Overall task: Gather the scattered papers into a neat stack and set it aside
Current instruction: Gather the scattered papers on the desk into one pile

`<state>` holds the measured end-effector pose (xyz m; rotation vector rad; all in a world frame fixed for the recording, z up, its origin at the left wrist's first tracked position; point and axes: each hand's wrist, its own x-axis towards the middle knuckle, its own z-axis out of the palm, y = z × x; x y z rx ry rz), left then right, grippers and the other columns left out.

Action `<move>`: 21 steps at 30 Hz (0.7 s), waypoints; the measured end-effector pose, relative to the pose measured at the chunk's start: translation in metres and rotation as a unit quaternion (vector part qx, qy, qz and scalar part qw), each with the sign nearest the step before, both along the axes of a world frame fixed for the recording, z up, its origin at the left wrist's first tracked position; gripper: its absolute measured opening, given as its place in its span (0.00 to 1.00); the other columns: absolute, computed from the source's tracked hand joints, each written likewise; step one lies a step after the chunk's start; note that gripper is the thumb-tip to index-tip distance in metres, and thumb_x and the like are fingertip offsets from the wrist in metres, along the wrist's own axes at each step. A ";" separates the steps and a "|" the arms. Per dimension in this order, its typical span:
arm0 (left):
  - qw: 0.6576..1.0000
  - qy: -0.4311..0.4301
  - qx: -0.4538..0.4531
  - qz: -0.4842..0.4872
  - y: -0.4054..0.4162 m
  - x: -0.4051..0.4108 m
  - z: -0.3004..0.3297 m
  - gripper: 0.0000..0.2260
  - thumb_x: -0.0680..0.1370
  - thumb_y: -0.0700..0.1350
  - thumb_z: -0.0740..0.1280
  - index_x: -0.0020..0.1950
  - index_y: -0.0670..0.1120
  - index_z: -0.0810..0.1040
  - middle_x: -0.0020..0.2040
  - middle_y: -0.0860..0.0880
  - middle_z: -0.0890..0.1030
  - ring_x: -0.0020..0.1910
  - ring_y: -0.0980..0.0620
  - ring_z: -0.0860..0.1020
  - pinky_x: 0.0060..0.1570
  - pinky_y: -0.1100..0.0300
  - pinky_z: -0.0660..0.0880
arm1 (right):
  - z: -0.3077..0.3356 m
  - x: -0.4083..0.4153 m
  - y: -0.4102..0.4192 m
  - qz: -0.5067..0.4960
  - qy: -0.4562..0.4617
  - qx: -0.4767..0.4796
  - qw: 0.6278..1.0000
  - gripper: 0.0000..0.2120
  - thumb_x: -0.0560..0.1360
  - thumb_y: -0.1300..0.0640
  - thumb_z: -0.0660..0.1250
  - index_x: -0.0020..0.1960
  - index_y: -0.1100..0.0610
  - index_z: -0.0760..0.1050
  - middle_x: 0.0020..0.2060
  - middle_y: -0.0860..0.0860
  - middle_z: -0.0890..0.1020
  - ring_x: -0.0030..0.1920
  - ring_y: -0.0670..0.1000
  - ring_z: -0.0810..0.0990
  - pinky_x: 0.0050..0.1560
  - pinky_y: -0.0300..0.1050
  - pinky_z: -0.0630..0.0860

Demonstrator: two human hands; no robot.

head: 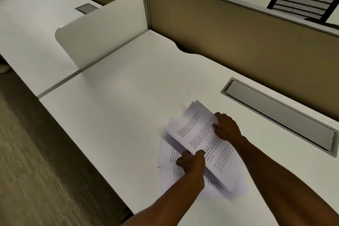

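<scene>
White printed papers [200,134] sit between my two hands, a partly gathered sheaf lifted at a slant off the counter [117,108]. My right hand [226,127] is closed on the sheaf's far long edge, fingers curled over the margin. My left hand [190,161] is closed on the opposite near edge, thumb on top of the printed face, and I cannot tell how many sheets are under it. I hold the two long edges this way, I judge, so I can squeeze the sheets square against each other; a grip on opposite sides lets me slide and tap them into line.

Not everything is in the grip. Loose sheets [167,158] fan out below and outboard of my left grip, lying flat on the counter, and at least one more pokes out beneath the sheaf on the side nearest me. The corners of the held sheets are splayed beyond my right grip, so the stack is not yet neat.

Past my right grip, well apart from the papers, a long grey cable hatch [278,115] is set into the counter. I would keep the stack off that lid when setting it aside; the bare stretch beyond my left grip looks the safer spot.
</scene>
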<state>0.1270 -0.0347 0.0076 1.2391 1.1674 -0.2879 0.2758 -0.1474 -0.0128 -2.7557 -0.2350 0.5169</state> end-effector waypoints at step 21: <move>0.980 -0.077 -0.063 0.175 -0.003 -0.007 0.002 0.33 0.73 0.29 0.70 0.69 0.51 0.59 0.55 0.38 0.78 0.47 0.44 0.78 0.49 0.52 0.79 | -0.007 -0.015 -0.006 -0.045 -0.027 0.038 0.998 0.21 0.75 0.52 0.67 0.64 0.62 0.70 0.59 0.62 0.77 0.59 0.62 0.76 0.60 0.56 0.75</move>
